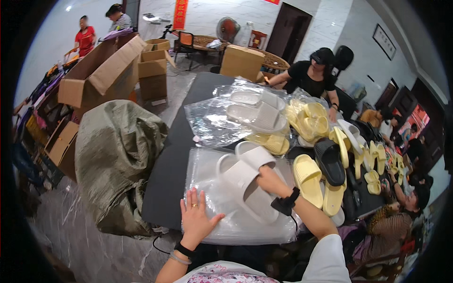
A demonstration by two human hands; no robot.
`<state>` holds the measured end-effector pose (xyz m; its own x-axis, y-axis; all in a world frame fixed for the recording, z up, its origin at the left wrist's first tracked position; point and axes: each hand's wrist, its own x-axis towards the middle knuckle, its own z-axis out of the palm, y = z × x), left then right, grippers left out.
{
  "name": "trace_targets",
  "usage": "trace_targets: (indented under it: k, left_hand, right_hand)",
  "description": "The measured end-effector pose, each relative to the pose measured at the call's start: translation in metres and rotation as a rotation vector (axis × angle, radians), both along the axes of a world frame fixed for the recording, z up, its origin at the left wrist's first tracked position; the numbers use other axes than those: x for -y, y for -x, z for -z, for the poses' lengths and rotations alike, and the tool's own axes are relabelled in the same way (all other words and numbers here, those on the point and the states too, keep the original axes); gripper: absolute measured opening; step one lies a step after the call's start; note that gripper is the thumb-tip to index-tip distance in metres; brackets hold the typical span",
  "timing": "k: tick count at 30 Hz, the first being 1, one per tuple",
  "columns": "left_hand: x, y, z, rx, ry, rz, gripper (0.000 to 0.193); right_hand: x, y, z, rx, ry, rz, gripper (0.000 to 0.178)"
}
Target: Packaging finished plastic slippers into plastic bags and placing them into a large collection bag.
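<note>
- White slide sandal (245,186): it lay on a stack of clear plastic bags (207,174) at the near end of the dark table (174,155), directly in front of me, its strap toward the upper left.
- Right hand (270,181): I had its fingers closed around the right edge of the white slide sandal, near the strap; a black band with a small device sat on that wrist.
- Left hand (196,217): I kept it flat, fingers spread and released, pressing on the clear plastic bags just left of the sandal; it grasped nothing. A ring showed on one finger and bands on the wrist.
- Second white sandal (252,155): it lay just behind the first, touching or nearly touching it; I could not tell which.
- Bagged white sandals (255,113): a pair sat in crumpled clear plastic farther up the table, well apart from my hands.
- Pale yellow sandals (309,177): one lay just right of my right wrist, others were heaped toward the far right of the table, some in clear plastic.
- Black sandal (329,160): it rested between the yellow ones, to the right of my right hand.
- Green-grey woven sack (118,155): it stood slumped on the floor against the table's left side.
- Open cardboard boxes (106,70): these stood beyond the sack at the upper left.
- Person in black (314,75): seated at the far end of the table, hands among the yellow sandals.
- Another person (396,221): seated at the right side, hands toward the table.
</note>
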<state>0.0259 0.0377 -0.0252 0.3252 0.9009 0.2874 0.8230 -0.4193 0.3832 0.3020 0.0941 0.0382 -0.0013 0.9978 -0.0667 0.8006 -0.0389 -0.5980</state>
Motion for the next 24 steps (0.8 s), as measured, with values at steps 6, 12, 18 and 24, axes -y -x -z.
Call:
trace_targets:
  k: [6,12,18,24]
  left_hand:
    - [-0.003,-0.002,-0.002,-0.057,0.046,-0.056,0.093]
    - [0.000,-0.005,-0.008,-0.115,0.066,-0.046,0.095]
    - [0.006,-0.006,-0.019,-0.121,0.093,-0.051,0.098]
    - [0.006,-0.006,-0.024,-0.297,0.010,-0.003,0.084]
  right_hand:
    - [0.077,0.021,0.005,0.171,0.087,-0.265,0.023]
    - [0.081,-0.039,-0.009,0.226,-0.158,0.075,0.018]
    - [0.105,-0.099,-0.133,0.322,-0.721,0.366,0.021]
    - [0.071,-0.238,-0.220,0.644,-0.803,0.703,0.023]
